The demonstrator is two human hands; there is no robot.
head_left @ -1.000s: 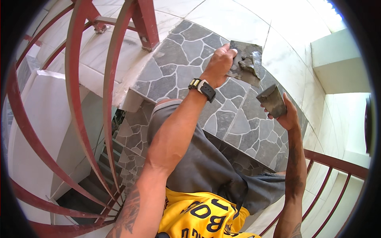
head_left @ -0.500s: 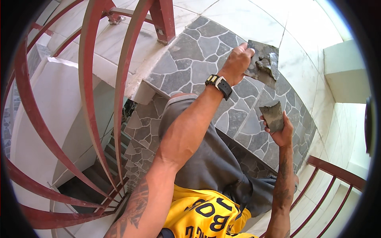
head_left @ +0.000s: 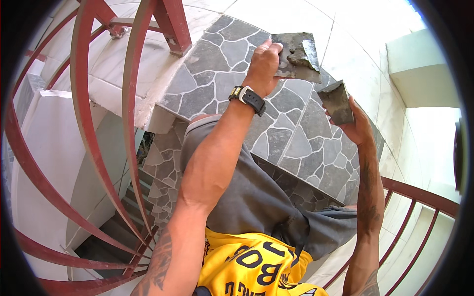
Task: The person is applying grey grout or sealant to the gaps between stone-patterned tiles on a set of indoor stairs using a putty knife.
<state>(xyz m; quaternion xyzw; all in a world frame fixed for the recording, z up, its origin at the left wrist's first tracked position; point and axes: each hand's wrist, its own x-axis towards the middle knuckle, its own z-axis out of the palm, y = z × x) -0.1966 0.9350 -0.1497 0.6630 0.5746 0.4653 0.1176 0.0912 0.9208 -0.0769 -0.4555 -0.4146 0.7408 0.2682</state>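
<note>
Head view — flat trowel (head_left: 296, 56) in left hand (head_left: 264, 66), blade pointing right, roughly level.

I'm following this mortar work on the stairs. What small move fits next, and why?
Probably bring the small trowel in the right hand across to the flat board held up by the left hand: grey mortar sits on it, close by.

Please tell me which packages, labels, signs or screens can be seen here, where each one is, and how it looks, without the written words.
Wristwatch: on the left wrist; black strap, small face, too small to tell if it is a screen.
Shirt print: at the lower edge; dark lettering on yellow cloth.
No packages or signs in view.
</note>
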